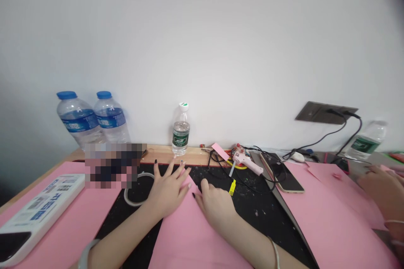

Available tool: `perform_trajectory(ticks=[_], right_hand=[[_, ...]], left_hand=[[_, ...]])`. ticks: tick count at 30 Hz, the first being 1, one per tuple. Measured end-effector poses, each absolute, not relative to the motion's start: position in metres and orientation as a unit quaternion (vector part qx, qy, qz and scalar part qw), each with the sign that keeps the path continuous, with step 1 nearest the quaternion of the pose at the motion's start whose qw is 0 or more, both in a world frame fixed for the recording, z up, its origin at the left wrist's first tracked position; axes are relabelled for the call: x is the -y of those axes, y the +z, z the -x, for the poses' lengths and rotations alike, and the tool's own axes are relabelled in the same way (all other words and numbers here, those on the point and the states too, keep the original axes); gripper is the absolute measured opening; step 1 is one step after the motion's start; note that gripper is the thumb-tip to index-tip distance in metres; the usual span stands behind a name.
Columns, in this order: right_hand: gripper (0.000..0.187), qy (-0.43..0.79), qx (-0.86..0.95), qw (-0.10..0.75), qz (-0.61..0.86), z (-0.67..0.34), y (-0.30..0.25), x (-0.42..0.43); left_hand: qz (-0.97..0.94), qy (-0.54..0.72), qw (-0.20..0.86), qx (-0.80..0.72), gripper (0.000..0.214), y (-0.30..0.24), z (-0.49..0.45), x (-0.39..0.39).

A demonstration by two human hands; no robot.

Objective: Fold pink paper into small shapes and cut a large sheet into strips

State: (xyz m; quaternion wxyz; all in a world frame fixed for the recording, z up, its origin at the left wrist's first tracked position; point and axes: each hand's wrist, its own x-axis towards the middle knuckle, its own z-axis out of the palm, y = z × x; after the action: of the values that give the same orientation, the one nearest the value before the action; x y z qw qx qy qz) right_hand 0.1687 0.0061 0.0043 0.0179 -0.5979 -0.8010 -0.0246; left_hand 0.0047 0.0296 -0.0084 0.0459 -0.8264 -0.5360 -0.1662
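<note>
A sheet of pink paper (186, 239) lies in front of me on the black mat (261, 218). My left hand (168, 189) rests on its far end, fingers spread. Close by on the right, my right hand (217, 203) is at the paper's edge, its fingers curled in with the thumb beside them. What is between those fingers, if anything, is hidden. A roll of clear tape (127, 196) lies left of my left hand. Beyond my right hand is a pale pink glue gun (249, 163) with a glue stick and a yellow tag (232, 187) near it.
Two blue-capped bottles (80, 119) and a small water bottle (181, 136) stand by the wall. A white box (47, 206) lies left on more pink paper. Cables and a phone (288, 178) are on the right. Another person's hand (380, 185) is at far right.
</note>
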Motion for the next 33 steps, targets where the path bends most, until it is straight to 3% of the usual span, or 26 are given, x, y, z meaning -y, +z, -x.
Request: perform_trajectory(ticks=[9,14,19,23,25,27,33], right_hand=[[0.045,0.051,0.771,-0.042,0.634,-0.176,0.033,0.011],[0.028,0.157,0.807,0.021,0.569,-0.197,0.031,0.007],[0.026,0.312,0.772,0.21,0.512,-0.214,0.036,-0.007],[0.023,0.38,0.714,0.31,0.499,-0.223,0.047,-0.016],[0.021,0.411,0.686,0.344,0.491,-0.227,0.049,-0.018],[0.019,0.452,0.655,0.359,0.487,-0.232,0.05,-0.019],[0.054,0.544,0.615,0.318,0.474,-0.246,0.05,-0.012]], left_hand=[[0.82,-0.149,0.071,0.548,0.045,-0.011,-0.001,-0.029],[0.821,-0.171,0.043,0.543,0.049,-0.013,0.0,-0.032],[0.794,-0.3,-0.101,0.52,0.055,-0.004,0.006,-0.029],[0.741,-0.391,-0.316,0.445,0.061,0.009,0.005,-0.016],[0.693,-0.385,-0.467,0.391,0.064,0.013,0.002,-0.011],[0.647,-0.376,-0.552,0.369,0.062,0.015,0.0,-0.008],[0.625,-0.425,-0.457,0.469,0.04,0.018,0.008,-0.007]])
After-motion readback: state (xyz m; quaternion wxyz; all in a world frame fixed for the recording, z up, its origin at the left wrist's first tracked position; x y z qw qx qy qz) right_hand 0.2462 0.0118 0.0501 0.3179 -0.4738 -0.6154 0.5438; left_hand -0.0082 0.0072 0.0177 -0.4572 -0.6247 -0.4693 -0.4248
